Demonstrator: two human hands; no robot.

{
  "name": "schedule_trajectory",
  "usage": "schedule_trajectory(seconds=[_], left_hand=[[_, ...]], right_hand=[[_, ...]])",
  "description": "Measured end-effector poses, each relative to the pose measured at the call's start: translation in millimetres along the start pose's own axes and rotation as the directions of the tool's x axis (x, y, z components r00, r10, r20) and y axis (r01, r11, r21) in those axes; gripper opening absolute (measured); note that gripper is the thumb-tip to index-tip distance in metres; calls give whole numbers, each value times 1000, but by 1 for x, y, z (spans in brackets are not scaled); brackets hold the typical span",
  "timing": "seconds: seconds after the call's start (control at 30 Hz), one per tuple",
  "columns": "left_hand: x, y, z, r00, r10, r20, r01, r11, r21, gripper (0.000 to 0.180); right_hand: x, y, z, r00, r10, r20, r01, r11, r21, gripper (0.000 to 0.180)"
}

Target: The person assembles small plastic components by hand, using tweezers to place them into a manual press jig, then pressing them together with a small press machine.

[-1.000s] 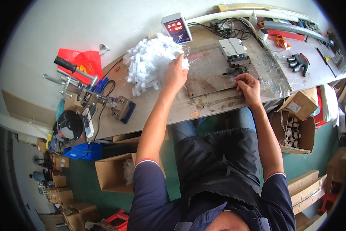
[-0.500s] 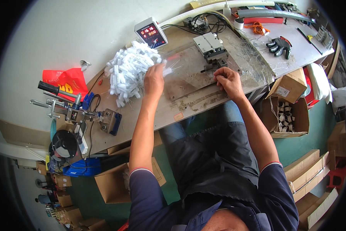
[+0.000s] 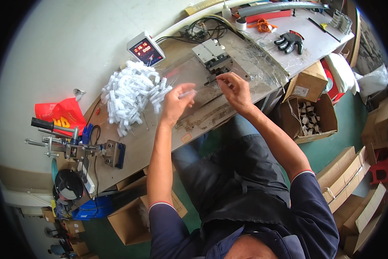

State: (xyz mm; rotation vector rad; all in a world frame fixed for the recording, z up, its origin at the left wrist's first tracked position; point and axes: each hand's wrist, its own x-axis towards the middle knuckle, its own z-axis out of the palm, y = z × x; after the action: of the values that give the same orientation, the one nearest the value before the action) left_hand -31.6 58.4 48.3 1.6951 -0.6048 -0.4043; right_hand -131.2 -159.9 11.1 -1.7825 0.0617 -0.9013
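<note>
My left hand [image 3: 175,105] is closed, thumb against fingers, on a small whitish piece [image 3: 186,93], blurred but like the white brushes in the heap beside it. That heap of small white brushes [image 3: 129,97], with thin wire ends sticking out, lies on the workbench to the left. My right hand [image 3: 236,91] is pinched right in front of a small metal clamping machine [image 3: 212,56]. Whatever its fingertips hold is too small to make out. A control box with a lit red display [image 3: 145,48] stands behind the heap.
A hand-lever press [image 3: 75,144] and a red bag [image 3: 64,114] stand at the left. Fine wire scraps [image 3: 263,58] litter the bench by the machine. A black-and-grey glove [image 3: 290,42] lies farther right. Below the bench's right side is a carton of curved pieces [image 3: 308,123].
My left hand has come away from the brush heap toward the right hand, with a whitish piece in it. The right hand stays pinched by the machine. The whole view has shifted.
</note>
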Motion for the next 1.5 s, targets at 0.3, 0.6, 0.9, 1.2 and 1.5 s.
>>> schedule_trajectory(seconds=[0.3, 0.6, 0.9, 1.2, 1.5], left_hand=[[10, 10, 29, 959, 76, 271, -113, 986, 123, 40], [27, 9, 54, 927, 243, 287, -299, 939, 168, 46], [49, -51, 28, 902, 207, -378, -149, 973, 177, 26], [48, -54, 29, 900, 176, -399, -116, 979, 171, 22], [49, -54, 29, 899, 205, -388, -137, 971, 195, 23]], right_hand=[[10, -7, -21, 838, 191, 511, -160, 982, -103, 16], [12, 3, -38, 817, 264, 512, -195, 963, -186, 16], [3, 17, -22, 994, 42, 103, 21, 844, -536, 16], [7, 15, -3, 990, 141, 12, -101, 762, -639, 17], [6, 14, 0, 988, 152, -12, -123, 744, -657, 18]])
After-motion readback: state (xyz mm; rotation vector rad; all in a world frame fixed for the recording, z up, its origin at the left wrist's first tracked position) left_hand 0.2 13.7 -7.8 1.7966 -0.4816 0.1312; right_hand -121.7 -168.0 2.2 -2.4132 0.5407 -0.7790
